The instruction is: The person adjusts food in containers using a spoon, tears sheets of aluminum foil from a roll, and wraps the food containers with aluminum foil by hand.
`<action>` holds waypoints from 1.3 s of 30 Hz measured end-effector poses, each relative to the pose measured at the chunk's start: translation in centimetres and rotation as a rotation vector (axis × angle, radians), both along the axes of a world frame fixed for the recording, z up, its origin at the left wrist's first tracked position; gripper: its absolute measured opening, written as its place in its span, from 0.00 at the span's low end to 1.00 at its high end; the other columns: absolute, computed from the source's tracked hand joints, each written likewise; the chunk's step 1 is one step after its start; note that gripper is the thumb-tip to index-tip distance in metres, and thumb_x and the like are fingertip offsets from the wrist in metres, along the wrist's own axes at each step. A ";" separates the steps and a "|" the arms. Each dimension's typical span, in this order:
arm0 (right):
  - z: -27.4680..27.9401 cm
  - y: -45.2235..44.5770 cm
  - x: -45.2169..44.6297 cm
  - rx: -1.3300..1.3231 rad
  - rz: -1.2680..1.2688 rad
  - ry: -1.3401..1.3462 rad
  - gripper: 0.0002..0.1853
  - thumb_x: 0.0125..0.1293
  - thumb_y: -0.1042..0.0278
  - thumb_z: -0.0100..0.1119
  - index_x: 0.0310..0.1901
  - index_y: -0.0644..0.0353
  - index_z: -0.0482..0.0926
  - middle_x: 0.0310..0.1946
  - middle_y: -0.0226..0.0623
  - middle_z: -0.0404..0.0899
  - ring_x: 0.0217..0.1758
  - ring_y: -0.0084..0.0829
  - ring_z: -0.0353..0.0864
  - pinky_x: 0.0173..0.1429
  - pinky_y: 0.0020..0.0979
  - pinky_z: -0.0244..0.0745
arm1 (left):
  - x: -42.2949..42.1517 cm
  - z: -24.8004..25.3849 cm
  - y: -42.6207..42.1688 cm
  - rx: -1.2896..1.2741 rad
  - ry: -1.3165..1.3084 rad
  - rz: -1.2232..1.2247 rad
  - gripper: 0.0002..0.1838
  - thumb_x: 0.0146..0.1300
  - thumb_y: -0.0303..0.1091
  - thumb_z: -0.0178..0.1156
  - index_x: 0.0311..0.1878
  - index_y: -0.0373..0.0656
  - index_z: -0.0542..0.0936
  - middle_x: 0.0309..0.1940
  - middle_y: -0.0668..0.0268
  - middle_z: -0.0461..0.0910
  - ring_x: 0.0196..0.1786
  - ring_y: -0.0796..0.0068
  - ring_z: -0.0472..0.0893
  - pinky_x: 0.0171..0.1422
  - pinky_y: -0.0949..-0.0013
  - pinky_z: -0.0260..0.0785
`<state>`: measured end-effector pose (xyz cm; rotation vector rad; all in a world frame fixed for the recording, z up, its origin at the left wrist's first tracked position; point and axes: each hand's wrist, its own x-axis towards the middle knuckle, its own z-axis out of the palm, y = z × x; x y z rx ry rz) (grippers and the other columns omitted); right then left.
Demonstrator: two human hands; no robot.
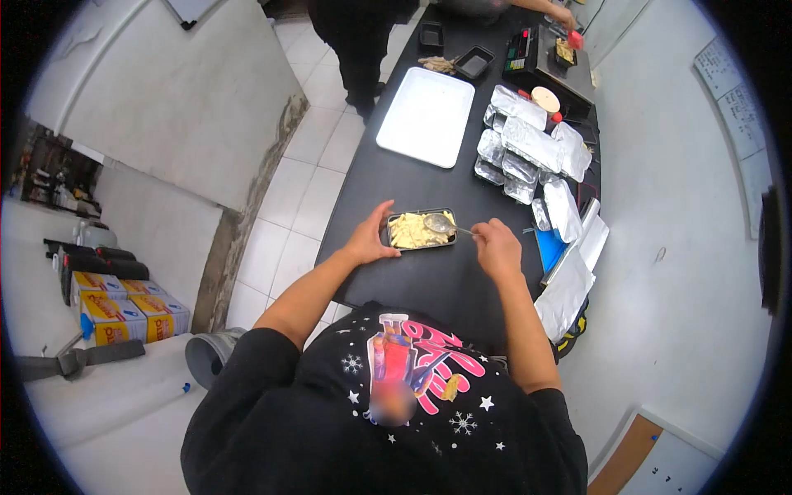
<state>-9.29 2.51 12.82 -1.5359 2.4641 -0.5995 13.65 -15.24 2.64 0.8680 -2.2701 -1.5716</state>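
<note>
A small black tray (422, 247) filled with pale yellow, chunky food (407, 232) rests on the dark table in front of me. My left hand (370, 238) grips its left end, thumb at the near side and fingers at the far side. In my right hand (497, 248) is the handle of a metal spoon (440, 223). The spoon's bowl lies on the food near the tray's right end; whether it presses into the food I cannot tell.
A white tray (426, 117) lies beyond on the black table (363, 177). Foil-covered containers (530, 144) are stacked at the right, near foil sheets (565, 289). Further back, a co-worker's hand (563, 16) holds something red above a filled tray on a scale (544, 62). Black trays (474, 62) stand nearby.
</note>
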 end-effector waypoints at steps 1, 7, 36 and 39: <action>0.3 -0.2 -0.3 0.003 -0.029 -0.069 0.05 0.60 0.68 0.59 0.37 0.53 0.82 0.32 0.38 0.76 0.41 0.43 0.79 0.43 0.42 0.74 | 0.0 0.0 0.0 0.000 -0.018 -0.001 0.62 0.33 0.30 0.80 0.73 0.48 0.51 0.63 0.50 0.69 0.65 0.53 0.71 0.71 0.58 0.62; -3.9 -6.5 -3.4 -0.113 -0.269 -0.299 0.09 0.62 0.67 0.58 0.43 0.55 0.81 0.39 0.46 0.80 0.47 0.47 0.79 0.51 0.44 0.73 | 0.3 0.2 0.0 -0.005 0.003 -0.020 0.62 0.33 0.30 0.79 0.73 0.47 0.51 0.64 0.49 0.69 0.64 0.53 0.71 0.70 0.58 0.63; -6.6 22.4 -0.7 0.117 -0.689 0.397 0.36 0.46 0.61 0.72 0.61 0.43 0.69 0.66 0.41 0.61 0.72 0.48 0.55 0.69 0.65 0.44 | -0.9 3.3 0.1 -0.378 0.233 0.041 0.46 0.50 0.35 0.69 0.71 0.43 0.57 0.70 0.57 0.57 0.69 0.56 0.64 0.70 0.52 0.58; -7.2 22.9 -2.2 0.015 -0.656 0.515 0.20 0.50 0.64 0.68 0.47 0.49 0.76 0.53 0.36 0.73 0.62 0.41 0.68 0.67 0.59 0.51 | -2.8 4.7 0.6 -0.436 0.323 -0.011 0.40 0.52 0.30 0.67 0.68 0.42 0.61 0.67 0.57 0.62 0.67 0.58 0.66 0.68 0.54 0.61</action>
